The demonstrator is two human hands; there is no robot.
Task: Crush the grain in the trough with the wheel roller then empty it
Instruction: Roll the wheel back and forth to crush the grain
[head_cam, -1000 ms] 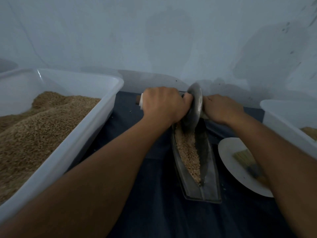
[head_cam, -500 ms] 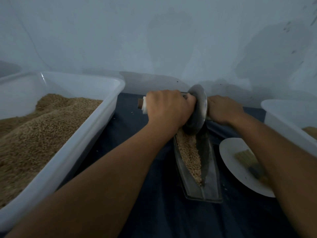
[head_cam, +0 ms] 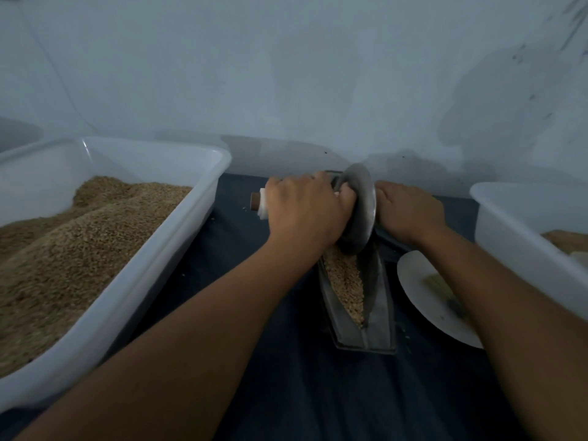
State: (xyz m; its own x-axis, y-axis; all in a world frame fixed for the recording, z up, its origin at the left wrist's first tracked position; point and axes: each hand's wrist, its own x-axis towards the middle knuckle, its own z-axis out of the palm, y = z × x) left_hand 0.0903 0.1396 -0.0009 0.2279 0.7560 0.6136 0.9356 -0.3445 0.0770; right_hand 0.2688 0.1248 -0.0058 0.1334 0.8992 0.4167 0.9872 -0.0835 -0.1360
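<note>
Both hands, left hand [head_cam: 307,211] and right hand [head_cam: 409,211], are wrapping their grip around the axle of the wheel roller [head_cam: 358,208], crushing grain [head_cam: 346,281] in the trough [head_cam: 378,313] on the counter; next, I judge, rolling it back toward the near end

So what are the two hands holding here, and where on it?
Both hold the wheel roller by its axle handle: left hand on the left end, right hand on the right end, disc between them.
</note>
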